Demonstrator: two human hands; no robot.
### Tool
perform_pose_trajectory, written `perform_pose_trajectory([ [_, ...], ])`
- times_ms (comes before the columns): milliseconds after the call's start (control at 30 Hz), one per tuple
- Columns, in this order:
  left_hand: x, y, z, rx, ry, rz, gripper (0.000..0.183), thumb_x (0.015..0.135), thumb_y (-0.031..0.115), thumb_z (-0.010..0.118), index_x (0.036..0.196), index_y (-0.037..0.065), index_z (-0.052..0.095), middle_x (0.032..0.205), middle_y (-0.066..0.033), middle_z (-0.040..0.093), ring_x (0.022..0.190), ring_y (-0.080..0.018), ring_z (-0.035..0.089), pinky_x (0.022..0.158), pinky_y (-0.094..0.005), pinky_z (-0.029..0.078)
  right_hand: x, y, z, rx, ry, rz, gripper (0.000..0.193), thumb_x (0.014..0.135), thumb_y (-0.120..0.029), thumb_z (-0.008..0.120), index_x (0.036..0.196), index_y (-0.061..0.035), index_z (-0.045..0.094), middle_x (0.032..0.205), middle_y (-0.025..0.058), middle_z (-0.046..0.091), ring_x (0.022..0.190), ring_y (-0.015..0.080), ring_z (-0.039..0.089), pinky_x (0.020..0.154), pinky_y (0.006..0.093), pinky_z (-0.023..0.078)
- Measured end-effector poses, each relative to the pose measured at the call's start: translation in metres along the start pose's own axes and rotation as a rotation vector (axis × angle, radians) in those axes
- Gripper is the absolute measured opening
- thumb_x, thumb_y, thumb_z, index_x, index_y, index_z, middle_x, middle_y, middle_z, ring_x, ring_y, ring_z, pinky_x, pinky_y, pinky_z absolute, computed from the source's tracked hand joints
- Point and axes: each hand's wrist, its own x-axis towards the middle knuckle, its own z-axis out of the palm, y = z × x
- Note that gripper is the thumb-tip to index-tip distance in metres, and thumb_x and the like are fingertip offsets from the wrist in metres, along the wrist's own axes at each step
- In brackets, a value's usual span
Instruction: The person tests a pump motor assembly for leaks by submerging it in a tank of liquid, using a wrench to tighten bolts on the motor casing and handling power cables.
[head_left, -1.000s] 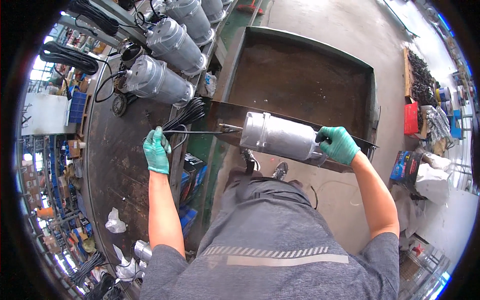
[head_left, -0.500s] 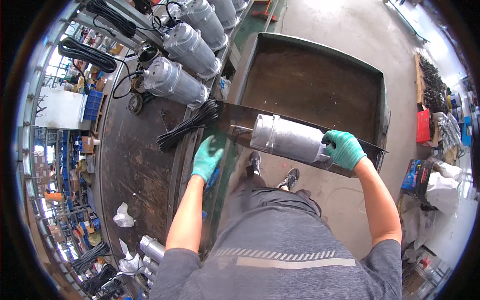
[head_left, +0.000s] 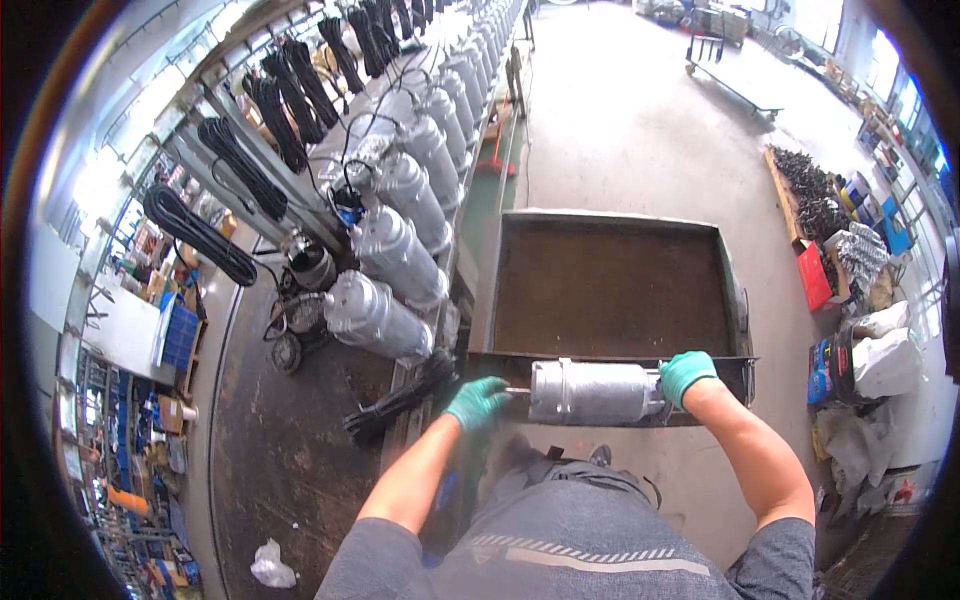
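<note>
A silver-grey cylindrical motor (head_left: 596, 392) lies on its side across the near end of a dark metal tray, its thin shaft (head_left: 518, 390) pointing left. My right hand (head_left: 687, 378), in a green glove, is closed on the motor's right end, where the fingers are partly hidden. My left hand (head_left: 478, 403), gloved alike and slightly blurred, reaches the shaft's tip with its fingers drawn together around it. Just left of that hand, a coiled black cable (head_left: 402, 397) rests on the bench edge.
Beyond the motor extends the rusty-bottomed tray (head_left: 610, 217). Several similar motors (head_left: 380, 318) stand in a row along the bench (head_left: 290, 450) on my left, with black cable coils hanging behind. A white plastic bag (head_left: 272, 566) lies on the bench. Boxes and bags (head_left: 862, 355) line the right.
My left hand has moved right from open air to the motor's shaft. The motor now lies level instead of slanting. The view has tilted up, showing more of the bench row.
</note>
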Motion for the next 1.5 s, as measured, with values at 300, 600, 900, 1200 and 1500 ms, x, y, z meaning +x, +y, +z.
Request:
perform_pose_trajectory([
  [300, 0.043, 0.005, 0.001, -0.442, -0.165, -0.701, 0.048, 0.105, 0.049, 0.056, 0.095, 0.004, 0.071, 0.080, -0.0087, 0.065, 0.062, -0.0202, 0.060, 0.054, -0.0419, 0.050, 0.003, -0.010, -0.002, 0.018, -0.026, 0.051, 0.029, 0.096, -0.023, 0.059, 0.112, -0.0152, 0.081, 0.118, 0.0117, 0.077, 0.109, 0.0302, 0.074, 0.090, 0.0431, 0.059],
  [600, 0.004, -0.027, 0.003, 0.264, 0.102, 0.451, 0.049, 0.101, 0.033, 0.064, 0.140, 0.004, 0.061, 0.131, -0.0192, 0.066, 0.122, -0.0395, 0.062, 0.106, -0.0427, 0.049, -0.001, -0.009, -0.019, -0.025, -0.114, -0.007, 0.029, 0.096, -0.025, 0.059, 0.113, -0.0139, 0.080, 0.117, 0.0123, 0.077, 0.108, 0.0313, 0.074, 0.090, 0.0432, 0.059],
  [900, 0.010, 0.014, 0.009, -0.146, 0.068, -0.048, 0.035, 0.108, 0.033, 0.051, 0.113, 0.003, 0.069, 0.112, -0.0207, 0.072, 0.103, -0.0402, 0.068, 0.088, -0.0463, 0.053, -0.008, 0.000, -0.019, -0.162, -0.014, -0.210, 0.029, 0.099, -0.022, 0.056, 0.121, -0.0219, 0.075, 0.107, 0.0122, 0.078, 0.097, 0.0324, 0.076, 0.081, 0.0444, 0.061],
  [1200, 0.026, -0.008, 0.021, -0.142, -0.081, -0.324, 0.042, 0.105, 0.040, 0.053, 0.123, 0.004, 0.065, 0.111, -0.0193, 0.072, 0.097, -0.0330, 0.068, 0.087, -0.0462, 0.054, -0.036, -0.029, -0.058, 0.082, -0.060, -0.017, 0.043, 0.094, -0.042, 0.063, 0.125, -0.0138, 0.072, 0.120, 0.0166, 0.075, 0.109, 0.0351, 0.073, 0.092, 0.0463, 0.058],
  [1500, 0.041, -0.039, 0.042, -0.454, -0.008, -0.284, 0.033, 0.106, 0.043, 0.057, 0.119, 0.013, 0.062, 0.087, -0.0053, 0.064, 0.077, -0.0179, 0.057, 0.071, -0.0410, 0.051, -0.007, 0.001, -0.012, 0.147, 0.021, -0.132, 0.045, 0.089, -0.017, 0.063, 0.131, -0.0006, 0.057, 0.114, 0.0270, 0.071, 0.109, 0.0449, 0.068, 0.091, 0.0527, 0.056],
])
